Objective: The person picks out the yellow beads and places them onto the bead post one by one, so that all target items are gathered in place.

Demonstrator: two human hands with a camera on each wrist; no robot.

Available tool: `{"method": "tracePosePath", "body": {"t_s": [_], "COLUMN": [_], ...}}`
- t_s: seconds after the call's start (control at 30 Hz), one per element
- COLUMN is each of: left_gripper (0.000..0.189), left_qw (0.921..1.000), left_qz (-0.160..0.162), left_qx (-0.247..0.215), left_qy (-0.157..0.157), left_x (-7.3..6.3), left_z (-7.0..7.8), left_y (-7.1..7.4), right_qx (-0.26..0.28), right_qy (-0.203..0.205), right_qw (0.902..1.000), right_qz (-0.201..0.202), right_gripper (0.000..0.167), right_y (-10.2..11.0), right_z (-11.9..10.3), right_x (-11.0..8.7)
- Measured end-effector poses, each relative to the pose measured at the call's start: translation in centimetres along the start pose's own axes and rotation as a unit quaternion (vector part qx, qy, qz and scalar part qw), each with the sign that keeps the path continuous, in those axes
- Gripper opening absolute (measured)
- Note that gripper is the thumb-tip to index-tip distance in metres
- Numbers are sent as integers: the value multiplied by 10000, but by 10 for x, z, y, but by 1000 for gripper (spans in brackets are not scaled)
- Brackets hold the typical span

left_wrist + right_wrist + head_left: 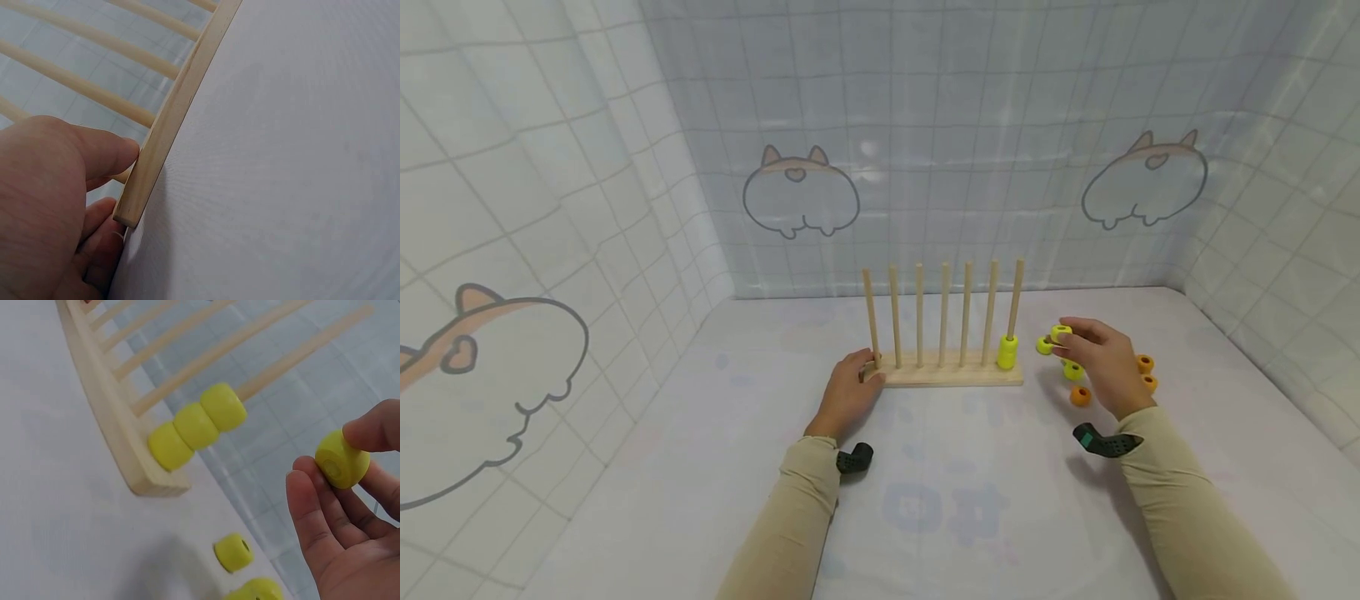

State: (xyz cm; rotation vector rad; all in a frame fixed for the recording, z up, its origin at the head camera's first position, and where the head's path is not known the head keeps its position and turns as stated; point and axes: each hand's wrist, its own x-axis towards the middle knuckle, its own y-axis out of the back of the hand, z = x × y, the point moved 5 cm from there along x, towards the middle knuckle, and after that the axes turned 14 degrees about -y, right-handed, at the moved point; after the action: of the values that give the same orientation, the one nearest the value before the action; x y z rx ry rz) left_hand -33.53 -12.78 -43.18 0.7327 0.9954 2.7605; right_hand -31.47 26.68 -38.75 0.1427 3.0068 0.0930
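A wooden peg rack [947, 380], with several upright rods on a flat base, stands on the table. My left hand [848, 395] grips the left end of the base, its thumb on the front edge and the other fingers around the back. Three yellow beads [197, 425] are stacked at the foot of the rightmost rod [1016, 300]; the other rods are bare in the head view. Right of the rack, my right hand [1107, 367] holds a yellow bead [341, 459] raised between thumb and fingers.
Loose yellow beads [1073, 372] lie on the table below my right hand, with an orange bead [1080, 396] nearer me. More orange beads [1145, 363] lie just right of that hand. A tile-patterned curtain [955, 192] rises behind the rack and along both sides.
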Motion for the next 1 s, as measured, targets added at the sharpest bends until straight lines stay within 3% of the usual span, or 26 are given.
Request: {"method": "tracePosePath", "body": {"t_s": [0.57,0.83,1.0], "left_gripper": [45,45,45], "left_qw": [9999,9999,9999], "left_qz": [-24,-59,-33], "left_qx": [124,132,101], "left_qy": [-8,-1,36], "left_x": [-2,-1,-3], "left_z": [4,2,1], "left_y": [1,0,0], "right_qx": [386,154,360], "right_qy": [85,325,323], "right_qw": [9991,9992,9984], "right_qz": [-152,-197,-303], "right_gripper": [55,55,53], "right_y": [-17,-24,-27], "right_z": [-6,-13,-13], "right_x": [5,7,8]}}
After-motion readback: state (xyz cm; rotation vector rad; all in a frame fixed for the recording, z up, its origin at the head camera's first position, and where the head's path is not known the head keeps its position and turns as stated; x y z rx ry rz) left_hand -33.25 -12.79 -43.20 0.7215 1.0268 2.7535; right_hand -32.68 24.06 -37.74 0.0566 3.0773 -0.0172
